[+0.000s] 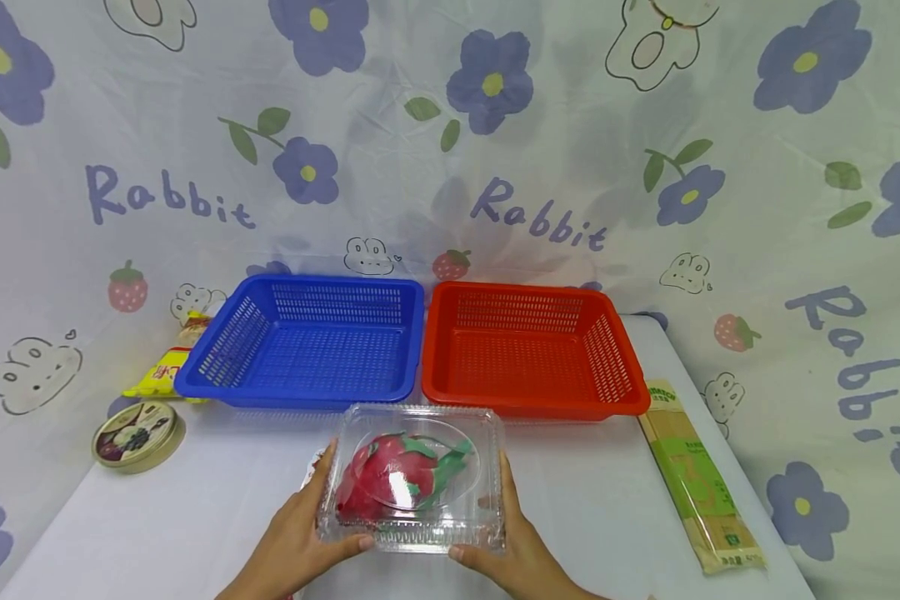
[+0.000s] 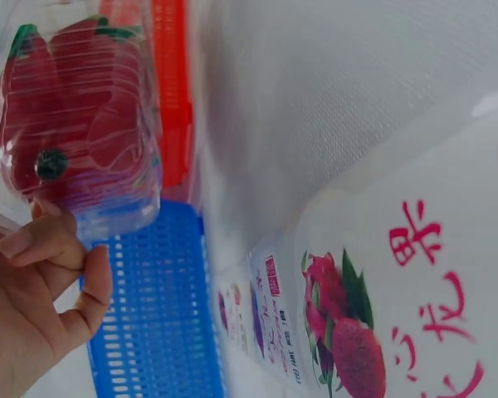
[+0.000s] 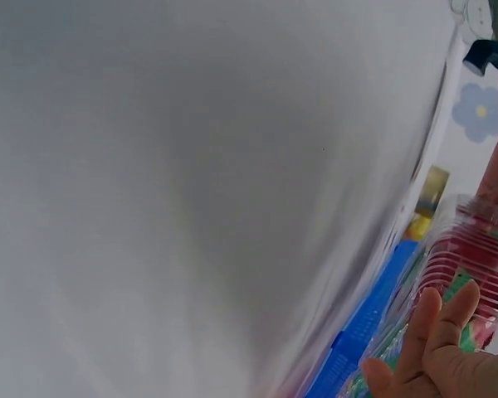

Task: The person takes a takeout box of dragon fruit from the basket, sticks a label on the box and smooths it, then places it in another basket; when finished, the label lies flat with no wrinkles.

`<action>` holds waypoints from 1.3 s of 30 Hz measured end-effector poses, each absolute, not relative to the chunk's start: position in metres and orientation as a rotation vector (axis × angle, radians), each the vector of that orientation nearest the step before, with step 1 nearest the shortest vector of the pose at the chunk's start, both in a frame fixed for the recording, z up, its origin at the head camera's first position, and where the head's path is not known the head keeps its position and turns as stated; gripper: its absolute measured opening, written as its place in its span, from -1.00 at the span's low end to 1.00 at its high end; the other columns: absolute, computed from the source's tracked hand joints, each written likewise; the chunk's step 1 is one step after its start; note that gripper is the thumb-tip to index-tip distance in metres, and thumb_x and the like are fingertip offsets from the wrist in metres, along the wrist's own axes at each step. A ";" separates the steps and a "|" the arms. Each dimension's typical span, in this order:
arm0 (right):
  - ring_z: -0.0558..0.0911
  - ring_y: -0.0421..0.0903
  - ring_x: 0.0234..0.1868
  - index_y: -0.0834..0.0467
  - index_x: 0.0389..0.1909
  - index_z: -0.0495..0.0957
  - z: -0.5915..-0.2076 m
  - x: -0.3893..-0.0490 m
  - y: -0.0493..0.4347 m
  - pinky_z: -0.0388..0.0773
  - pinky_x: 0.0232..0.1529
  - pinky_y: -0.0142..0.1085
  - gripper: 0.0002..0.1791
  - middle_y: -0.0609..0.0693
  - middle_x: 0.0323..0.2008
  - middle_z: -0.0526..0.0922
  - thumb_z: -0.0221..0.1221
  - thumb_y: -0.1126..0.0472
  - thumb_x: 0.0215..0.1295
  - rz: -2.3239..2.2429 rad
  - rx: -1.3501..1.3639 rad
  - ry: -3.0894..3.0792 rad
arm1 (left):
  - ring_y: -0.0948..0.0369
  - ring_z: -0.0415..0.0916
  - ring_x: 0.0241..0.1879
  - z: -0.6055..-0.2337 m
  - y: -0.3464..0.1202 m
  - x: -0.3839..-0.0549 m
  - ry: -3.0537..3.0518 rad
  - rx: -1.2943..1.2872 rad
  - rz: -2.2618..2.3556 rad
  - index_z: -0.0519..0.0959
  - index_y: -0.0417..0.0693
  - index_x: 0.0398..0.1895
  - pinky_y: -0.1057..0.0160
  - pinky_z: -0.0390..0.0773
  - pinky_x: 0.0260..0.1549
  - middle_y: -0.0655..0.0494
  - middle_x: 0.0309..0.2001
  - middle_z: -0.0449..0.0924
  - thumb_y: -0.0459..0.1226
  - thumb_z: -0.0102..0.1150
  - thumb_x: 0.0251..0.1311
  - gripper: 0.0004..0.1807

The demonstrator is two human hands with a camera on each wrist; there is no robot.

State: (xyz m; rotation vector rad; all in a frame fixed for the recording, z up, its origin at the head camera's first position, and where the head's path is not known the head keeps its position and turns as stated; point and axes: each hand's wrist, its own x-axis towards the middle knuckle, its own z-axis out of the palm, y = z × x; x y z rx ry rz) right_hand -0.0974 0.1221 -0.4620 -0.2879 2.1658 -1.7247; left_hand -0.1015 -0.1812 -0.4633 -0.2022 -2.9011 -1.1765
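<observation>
A clear plastic clamshell box [image 1: 414, 533] hangs above the white table, with a red dragon fruit [image 1: 390, 479] with green leaf tips inside it. My left hand [image 1: 296, 529] grips the box's left side, thumb along the near edge. On the opposite side my right hand [image 1: 521, 542] holds it the same way, its fingers [image 3: 415, 340] against the ribbed wall. Under the box, a white package with a dragon fruit print [image 2: 432, 274] shows large in the left wrist view; the head view leaves it mostly hidden.
Behind the box stand a blue basket [image 1: 300, 396] and, to its right, a red basket [image 1: 532, 408]. At the left are a round tin [image 1: 141, 437] and a yellow snack bag [image 1: 165, 371]. A long noodle pack [image 1: 701, 479] lies along the right edge.
</observation>
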 end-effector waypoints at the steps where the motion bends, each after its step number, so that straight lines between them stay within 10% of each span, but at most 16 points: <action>1: 0.50 0.17 0.19 -0.38 0.52 -0.55 -0.463 -0.097 0.122 0.55 0.07 0.16 0.29 0.37 0.45 0.11 0.36 0.03 0.20 -1.725 -0.292 2.163 | -0.27 0.48 0.18 -0.464 -0.181 -0.102 -2.896 -0.206 -1.175 -0.16 0.35 0.61 -0.37 0.52 -0.09 -0.27 0.32 0.42 0.17 0.50 -0.17 0.31; 39: 0.26 0.48 0.35 -0.02 0.56 -0.56 -0.492 -0.110 0.126 0.36 0.12 0.39 0.29 0.44 0.52 -0.18 0.33 0.03 0.21 -1.698 -0.307 2.225 | -0.39 0.30 0.30 -0.486 -0.181 -0.110 -2.897 -0.284 -1.259 -0.17 0.11 0.62 -0.39 0.44 0.04 -0.34 0.45 0.18 0.06 0.45 -0.03 0.26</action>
